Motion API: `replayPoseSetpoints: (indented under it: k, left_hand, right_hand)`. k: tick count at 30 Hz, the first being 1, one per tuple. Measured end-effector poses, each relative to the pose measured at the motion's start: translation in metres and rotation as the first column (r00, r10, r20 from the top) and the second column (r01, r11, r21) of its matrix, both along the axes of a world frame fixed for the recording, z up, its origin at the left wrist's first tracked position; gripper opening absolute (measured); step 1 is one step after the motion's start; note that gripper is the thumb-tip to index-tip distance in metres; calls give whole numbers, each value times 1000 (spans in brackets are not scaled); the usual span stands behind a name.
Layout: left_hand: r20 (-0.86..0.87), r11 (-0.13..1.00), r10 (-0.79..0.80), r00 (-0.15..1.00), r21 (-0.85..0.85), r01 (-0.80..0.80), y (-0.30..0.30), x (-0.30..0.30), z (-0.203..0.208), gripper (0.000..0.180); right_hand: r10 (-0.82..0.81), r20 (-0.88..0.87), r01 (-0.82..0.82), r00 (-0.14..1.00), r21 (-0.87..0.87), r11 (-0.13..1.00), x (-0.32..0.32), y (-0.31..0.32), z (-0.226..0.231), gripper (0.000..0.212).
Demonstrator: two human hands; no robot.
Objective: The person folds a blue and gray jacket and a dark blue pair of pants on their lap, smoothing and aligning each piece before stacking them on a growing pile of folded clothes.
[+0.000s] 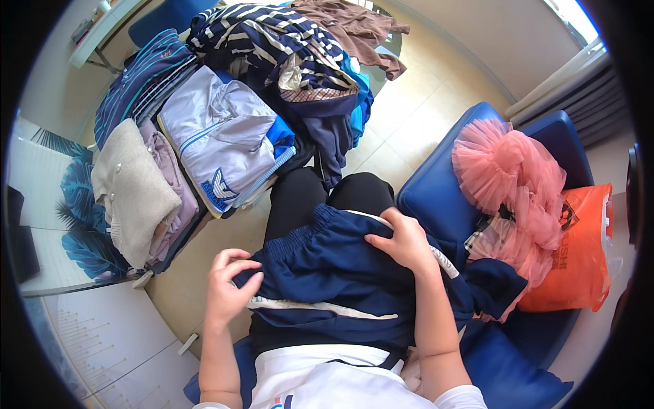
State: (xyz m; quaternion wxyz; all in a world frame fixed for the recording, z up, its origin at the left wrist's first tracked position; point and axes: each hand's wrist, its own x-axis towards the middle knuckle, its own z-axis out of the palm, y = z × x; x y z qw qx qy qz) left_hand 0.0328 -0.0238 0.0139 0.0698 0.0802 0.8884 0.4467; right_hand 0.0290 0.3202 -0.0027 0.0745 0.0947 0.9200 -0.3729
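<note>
Navy trousers (320, 262) with a gathered elastic waistband and white side stripes lie across my lap. Their waistband is toward the left, and dark fabric spreads to the right onto the seat. My left hand (230, 283) is at the waistband's left end, thumb and fingers curved and apart, without a firm hold. On the far right part of the trousers rests my right hand (405, 242). Its fingers curl at the white-striped edge and the thumb presses on the cloth; the fingertips are partly hidden.
Ahead on the left are a folded silver-grey jacket (218, 136), a beige knit (133, 191) and striped clothes (272, 41). A brown garment (354, 31) lies farther back. To the right, a blue chair (436, 174) bears pink tulle (507, 167) beside an orange bag (586, 252).
</note>
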Motion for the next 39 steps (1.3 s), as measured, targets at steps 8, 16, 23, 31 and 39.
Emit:
replayPoseSetpoints:
  k: [8, 16, 23, 31, 39]
  left_hand:
    - [-72, 929, -357, 931, -132, 346, 43, -6, 4, 39]
    - [79, 881, -342, 937, -319, 348, 14, 21, 5, 60]
    - [59, 823, -568, 821, 14, 568, -8, 38, 9, 8]
    - [543, 832, -413, 731, -101, 545, -8, 40, 38, 14]
    - [-226, 743, -595, 771, -520, 421, 77, -3, 15, 77]
  right_hand:
    - [99, -761, -39, 641, 97, 994, -28, -36, 89, 32]
    - [564, -198, -546, 802, 139, 826, 17, -50, 34, 61]
    - [394, -152, -391, 907, 49, 919, 65, -8, 37, 53]
    - [174, -118, -154, 978, 162, 975, 110, 21, 53, 62]
    - [-123, -129, 159, 984, 327, 932, 165, 80, 19, 25]
